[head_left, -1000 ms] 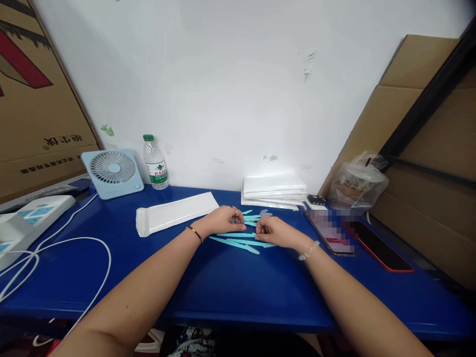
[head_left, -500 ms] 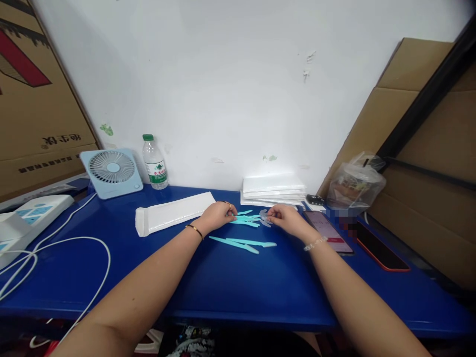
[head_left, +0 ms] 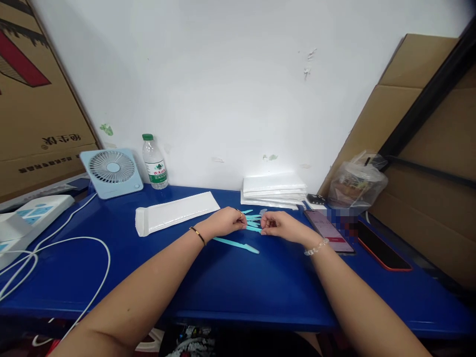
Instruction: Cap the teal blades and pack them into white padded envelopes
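Observation:
Between my two hands lies a small group of slim teal eyebrow razors [head_left: 253,218] on the blue table. My left hand [head_left: 226,221] is closed in a pinch on the handle end of a teal eyebrow razor [head_left: 254,229] at the near side of the group. My right hand [head_left: 278,224] has its thumb and fingers closed on the other end of that razor. One more loose razor [head_left: 238,243] lies nearer to me, its handle end partly behind my left wrist. The fingertips hide parts of the group.
A long white padded mailer [head_left: 174,213] lies left of my hands, with a stack of white mailers [head_left: 273,187] behind. Two phones [head_left: 330,233] rest at right by a bagged cup [head_left: 357,183]. A fan [head_left: 113,171], bottle [head_left: 155,163] and power strip [head_left: 48,206] stand left.
Both hands have come slightly nearer to me. One of the two razors lying in front has been taken up and brought to the group, held at both ends. The other stays put.

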`<state>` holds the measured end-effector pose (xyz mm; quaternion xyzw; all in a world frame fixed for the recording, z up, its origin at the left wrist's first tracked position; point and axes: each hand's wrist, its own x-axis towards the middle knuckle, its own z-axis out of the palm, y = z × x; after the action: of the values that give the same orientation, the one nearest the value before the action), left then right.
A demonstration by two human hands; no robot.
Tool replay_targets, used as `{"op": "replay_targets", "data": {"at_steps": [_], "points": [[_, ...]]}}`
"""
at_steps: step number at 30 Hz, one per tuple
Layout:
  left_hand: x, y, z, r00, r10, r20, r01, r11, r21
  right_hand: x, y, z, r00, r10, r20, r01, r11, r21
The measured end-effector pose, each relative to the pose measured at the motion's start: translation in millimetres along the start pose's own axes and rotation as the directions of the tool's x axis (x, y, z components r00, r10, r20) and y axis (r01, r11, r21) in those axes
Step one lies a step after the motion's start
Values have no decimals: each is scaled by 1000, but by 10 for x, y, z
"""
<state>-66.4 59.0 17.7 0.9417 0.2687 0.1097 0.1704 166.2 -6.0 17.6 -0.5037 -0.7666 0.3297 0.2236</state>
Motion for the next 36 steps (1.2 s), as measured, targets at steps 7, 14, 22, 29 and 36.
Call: {"op": "replay_targets", "data": {"at_steps": [7,14,22,29,36], "points": [[-32,-180,-112,972,-179,-153,195,976,95,84,258,-131,939,36,-341,-56,997,-48],[-98,-34,-111,975,-65,213,89,990,-109,-4,-63,32,996,-65,-53,57,987,-151],[-98,40,-105,978,-108,177,138,976,-171,18,-177,207,999,-24,42,27,996,-83],[-118,-34,-175,982,-153,109,177,949,-262,10,28,-38,974,52,-219,-43,998,44],[-87,-67,-178,991,-85,-103,60,972,-228,43,47,-85,890,82,-449,24,974,224]]}}
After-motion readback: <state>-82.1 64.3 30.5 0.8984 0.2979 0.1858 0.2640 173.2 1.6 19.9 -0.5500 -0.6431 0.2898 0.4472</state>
